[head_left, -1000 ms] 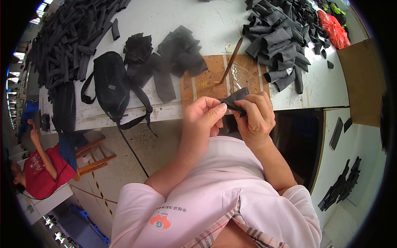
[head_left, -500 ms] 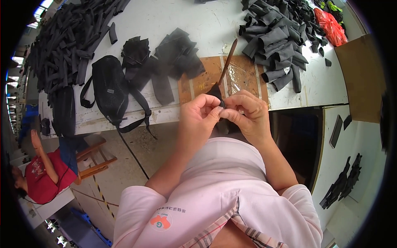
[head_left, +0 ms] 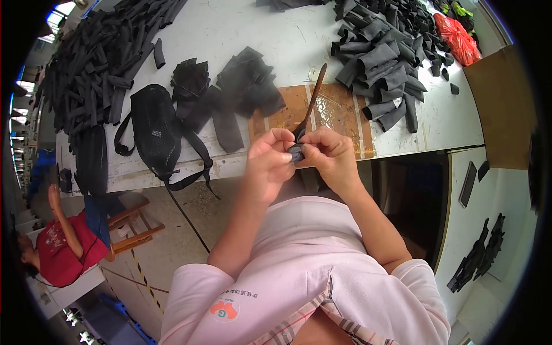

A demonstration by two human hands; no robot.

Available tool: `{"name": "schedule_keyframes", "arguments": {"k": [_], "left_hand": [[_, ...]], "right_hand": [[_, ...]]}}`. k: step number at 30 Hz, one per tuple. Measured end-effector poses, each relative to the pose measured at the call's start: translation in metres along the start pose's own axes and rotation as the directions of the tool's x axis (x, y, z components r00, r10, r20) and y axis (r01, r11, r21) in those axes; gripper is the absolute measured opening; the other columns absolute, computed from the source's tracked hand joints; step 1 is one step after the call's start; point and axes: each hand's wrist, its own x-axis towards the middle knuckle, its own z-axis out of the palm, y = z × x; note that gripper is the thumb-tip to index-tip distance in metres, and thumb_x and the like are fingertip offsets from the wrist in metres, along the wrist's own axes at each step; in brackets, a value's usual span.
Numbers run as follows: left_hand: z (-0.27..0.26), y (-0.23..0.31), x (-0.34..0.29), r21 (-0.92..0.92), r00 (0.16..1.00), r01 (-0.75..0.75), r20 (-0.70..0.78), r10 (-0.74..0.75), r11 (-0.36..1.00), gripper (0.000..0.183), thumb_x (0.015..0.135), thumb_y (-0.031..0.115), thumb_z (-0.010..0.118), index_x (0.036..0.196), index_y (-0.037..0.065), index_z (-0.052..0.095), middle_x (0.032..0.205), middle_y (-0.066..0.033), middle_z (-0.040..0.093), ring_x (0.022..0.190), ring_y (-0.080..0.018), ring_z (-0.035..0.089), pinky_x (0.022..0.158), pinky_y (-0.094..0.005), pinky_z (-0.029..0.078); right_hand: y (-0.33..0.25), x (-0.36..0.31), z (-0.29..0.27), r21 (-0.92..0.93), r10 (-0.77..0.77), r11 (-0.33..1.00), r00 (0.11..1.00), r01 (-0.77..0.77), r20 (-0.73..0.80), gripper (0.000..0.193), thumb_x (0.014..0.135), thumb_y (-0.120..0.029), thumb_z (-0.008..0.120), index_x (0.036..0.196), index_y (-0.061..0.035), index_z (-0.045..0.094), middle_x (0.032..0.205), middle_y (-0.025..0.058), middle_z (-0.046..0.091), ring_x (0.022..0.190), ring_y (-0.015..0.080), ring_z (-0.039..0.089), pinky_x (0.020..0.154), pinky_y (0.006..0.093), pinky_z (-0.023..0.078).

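Note:
Between my fingertips, just off the table's front edge, is a small piece of dark grey fabric (head_left: 296, 153), bunched up. My left hand (head_left: 268, 164) pinches it from the left, thumb on top. From the other side my right hand (head_left: 332, 156) grips it between thumb and bent fingers. A thin brown tapered stick (head_left: 314, 102) slants up just beyond my hands, its point toward the far side. Dark material shows around its lower end, and my fingers partly hide where it meets the fabric.
A brown board (head_left: 339, 115) lies under the stick on the white table (head_left: 230, 23). Dark fabric tubes pile up at left (head_left: 98, 63) and right (head_left: 385, 63). Flat fabric pieces (head_left: 247, 80) and a black mesh pouch (head_left: 155, 132) lie left. A person in red (head_left: 69, 247) sits beyond.
Both hands have shifted slightly left. The fabric, earlier spread around the stick's lower end, is now bunched and more visible between my fingertips. The view has moved a little.

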Motion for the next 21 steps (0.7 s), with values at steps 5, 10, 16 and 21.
{"name": "schedule_keyframes", "arguments": {"k": [5, 10, 16, 21], "left_hand": [[-0.002, -0.014, 0.003, 0.589, 0.928, -0.198, -0.144, 0.343, 0.784, 0.02, 0.067, -0.008, 0.048, 0.086, -0.002, 0.05, 0.068, -0.0014, 0.051, 0.044, -0.0005, 0.035, 0.038, -0.0158, 0.028], [-0.001, -0.025, 0.008, 0.914, 0.6, -0.406, 0.247, 0.761, 0.024, 0.02, 0.07, -0.01, 0.047, 0.088, -0.004, 0.051, 0.077, -0.0068, 0.057, 0.046, -0.0015, 0.038, 0.04, -0.0151, 0.031], [0.007, 0.001, -0.011, -0.081, 0.978, 0.097, 0.192, -0.08, 0.992, 0.029, 0.069, -0.014, 0.042, 0.096, -0.004, 0.047, 0.079, -0.0105, 0.057, 0.032, -0.0012, 0.027, 0.03, -0.0166, 0.026], [0.039, 0.013, -0.026, 0.08, 0.968, -0.09, 0.243, 0.069, 0.993, 0.029, 0.073, -0.011, 0.049, 0.102, -0.006, 0.048, 0.085, -0.0093, 0.056, 0.048, -0.0026, 0.041, 0.043, -0.0169, 0.037]], "right_hand": [[-0.012, -0.004, 0.001, 0.642, 0.463, 0.534, 0.826, -0.55, 0.322, 0.003, 0.077, -0.004, 0.06, 0.075, -0.005, 0.057, 0.068, -0.0015, 0.052, 0.055, 0.0049, 0.043, 0.047, 0.0183, 0.034], [-0.011, -0.005, 0.004, 0.604, 0.35, 0.632, 0.874, -0.485, 0.336, 0.011, 0.083, -0.016, 0.056, 0.076, -0.0084, 0.053, 0.064, -0.0034, 0.048, 0.057, 0.0055, 0.042, 0.051, 0.017, 0.034], [-0.005, -0.003, -0.001, 0.669, 0.336, 0.618, 0.908, -0.413, 0.25, 0.012, 0.083, -0.016, 0.057, 0.074, -0.0078, 0.053, 0.064, -0.0028, 0.05, 0.058, 0.0059, 0.045, 0.055, 0.0176, 0.038], [-0.029, 0.001, -0.007, 0.675, -0.097, 0.734, 0.972, -0.074, 0.212, 0.009, 0.081, -0.011, 0.059, 0.078, -0.0039, 0.054, 0.084, 0.0012, 0.049, 0.068, 0.0087, 0.045, 0.06, 0.0181, 0.038]]}}
